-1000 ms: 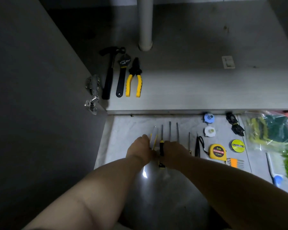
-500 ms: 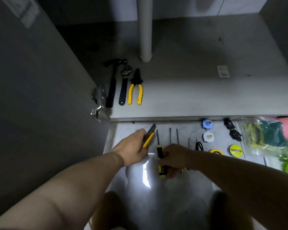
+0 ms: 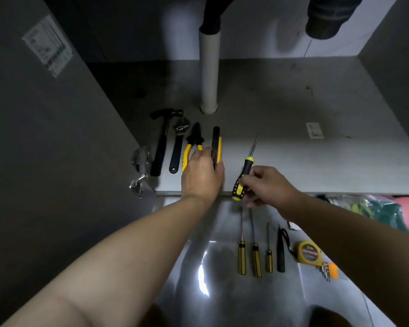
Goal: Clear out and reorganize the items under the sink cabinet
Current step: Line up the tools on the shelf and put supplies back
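My left hand grips a yellow and black utility knife and holds it over the cabinet floor, just right of the yellow-handled pliers. A wrench and a hammer lie to the left of the pliers. My right hand pinches the handle of a black and yellow screwdriver, whose shaft points into the cabinet. On the tiled floor in front lie three more screwdrivers, a dark pen-like tool and a yellow tape measure.
A white drain pipe stands at the cabinet's back middle. The open door with its hinge stands at the left. A bag of green sponges lies at the right edge. An orange hex key set lies by the tape measure.
Both hands lifted from the tiled floor and moved forward into the cabinet, the left carrying the utility knife, the right carrying the screwdriver. The view tilted up.
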The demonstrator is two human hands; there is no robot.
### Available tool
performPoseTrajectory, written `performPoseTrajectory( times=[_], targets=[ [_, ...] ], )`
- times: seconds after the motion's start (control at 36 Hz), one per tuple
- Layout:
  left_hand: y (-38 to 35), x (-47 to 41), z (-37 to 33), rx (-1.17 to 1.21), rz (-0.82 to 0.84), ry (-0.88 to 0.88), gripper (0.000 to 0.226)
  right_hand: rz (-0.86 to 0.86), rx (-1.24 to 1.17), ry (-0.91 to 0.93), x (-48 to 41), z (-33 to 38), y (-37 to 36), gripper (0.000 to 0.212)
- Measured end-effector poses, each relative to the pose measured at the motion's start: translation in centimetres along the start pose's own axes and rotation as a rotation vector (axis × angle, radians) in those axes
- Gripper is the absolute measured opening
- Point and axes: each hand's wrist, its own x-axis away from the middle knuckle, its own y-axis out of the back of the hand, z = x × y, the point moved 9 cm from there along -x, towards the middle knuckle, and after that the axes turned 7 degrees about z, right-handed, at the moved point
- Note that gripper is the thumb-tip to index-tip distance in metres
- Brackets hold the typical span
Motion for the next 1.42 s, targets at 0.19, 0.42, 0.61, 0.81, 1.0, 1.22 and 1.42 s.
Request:
performPoseTrajectory(
  times=[0.19, 0.42, 0.61, 0.81, 1.0, 1.22, 1.42],
  targets=[
    [-1.3, -1.7, -0.6, -0.18, 0.048, 0.024, 0.028, -0.187, 0.129, 0.031, -3.3, 0.6, 0.7, 0.017],
    [-2.9, -1.5, -1.0, -0.394, 0.106, -0.102, 0.041, -0.296, 0.265, 0.066, -5.3, 0.6, 0.6, 0.017],
    [-3.0, 0.9, -0.2, -0.517, 0.099, -0.355, 0.062, -0.403, 0.309, 0.099, -6.4, 0.6, 1.4, 0.025],
    [-3.0, 0.6, 0.1, -0.585, 0.115, -0.328, 0.05, -0.409, 0.281, 0.106, -6.7, -1.1, 1.6, 0.03],
    [-2.4, -0.2, -0.3, -0.454, 0.145, -0.187, 0.024, -0.392, 0.269, 0.103, -6.8, -1.4, 1.6, 0.028],
    [-1.5, -0.2, -1.0, -0.14, 0.157, -0.188, 0.046, -0.392, 0.191, 0.114, -6.5, -1.5, 1.7, 0.019],
    [-1.8, -0.5, 0.1, 0.094, 0.143, -0.104, 0.047, -0.371, 0.15, 0.128, -6.4, -1.6, 1.7, 0.02]
  ],
)
